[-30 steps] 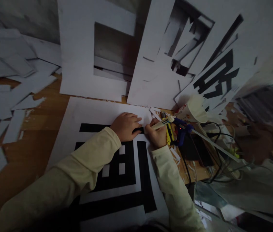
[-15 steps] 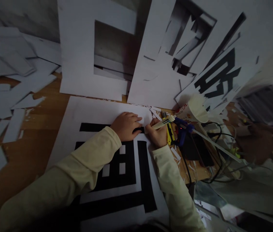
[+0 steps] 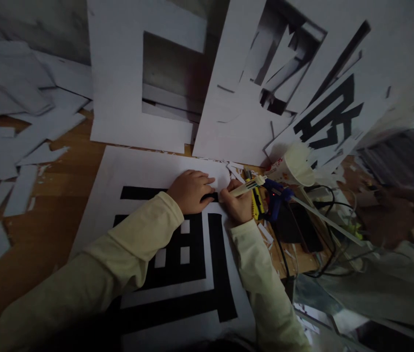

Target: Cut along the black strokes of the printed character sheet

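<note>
Flat on the white board lies my left hand, fingers spread over the right part of the top black bar. The board carries a large black character with small white windows in it. My right hand is closed round a cream-coloured utility knife, held like a pen and slanting up to the right. Its lower end meets the board by the right end of the top black bar; the blade itself is too small to make out.
A blue glue gun, a yellow tool, a paper cup, a dark phone and cables crowd the right side. Cut-out boards stand behind. White offcuts litter the left. Another person's hand is at far right.
My hands and the knife hold almost the same place. The view has shifted very slightly, and the other person's hand at far right has moved a little.
</note>
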`<action>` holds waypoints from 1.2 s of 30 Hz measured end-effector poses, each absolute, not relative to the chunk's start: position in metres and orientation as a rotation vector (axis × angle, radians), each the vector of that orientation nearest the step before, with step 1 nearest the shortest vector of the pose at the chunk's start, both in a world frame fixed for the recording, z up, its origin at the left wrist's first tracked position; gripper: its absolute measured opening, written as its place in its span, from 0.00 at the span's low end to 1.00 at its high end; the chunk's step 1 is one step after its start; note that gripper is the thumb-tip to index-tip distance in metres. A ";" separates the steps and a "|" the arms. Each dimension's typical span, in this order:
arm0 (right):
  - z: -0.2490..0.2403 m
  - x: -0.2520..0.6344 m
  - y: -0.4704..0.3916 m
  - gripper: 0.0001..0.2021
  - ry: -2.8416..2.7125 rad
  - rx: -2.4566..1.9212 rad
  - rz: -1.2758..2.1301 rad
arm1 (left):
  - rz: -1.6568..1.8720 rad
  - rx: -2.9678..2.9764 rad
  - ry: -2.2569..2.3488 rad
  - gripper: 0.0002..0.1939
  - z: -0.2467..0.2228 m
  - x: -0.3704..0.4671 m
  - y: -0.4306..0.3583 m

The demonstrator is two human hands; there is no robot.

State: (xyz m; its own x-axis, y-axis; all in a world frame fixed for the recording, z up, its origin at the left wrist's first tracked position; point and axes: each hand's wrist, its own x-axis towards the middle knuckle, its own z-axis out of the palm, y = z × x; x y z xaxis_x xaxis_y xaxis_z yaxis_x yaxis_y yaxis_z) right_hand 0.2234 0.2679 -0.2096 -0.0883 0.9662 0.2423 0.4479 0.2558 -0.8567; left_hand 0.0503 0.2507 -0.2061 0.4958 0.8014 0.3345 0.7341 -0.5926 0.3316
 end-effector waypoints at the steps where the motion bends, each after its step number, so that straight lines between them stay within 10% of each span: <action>1: -0.210 0.223 0.268 0.11 -1.684 -1.317 0.765 | 0.689 2.586 1.336 0.12 -0.206 0.050 0.251; 36: -0.206 0.217 0.270 0.14 -1.679 -1.342 0.562 | 0.702 2.584 1.305 0.12 -0.207 0.050 0.251</action>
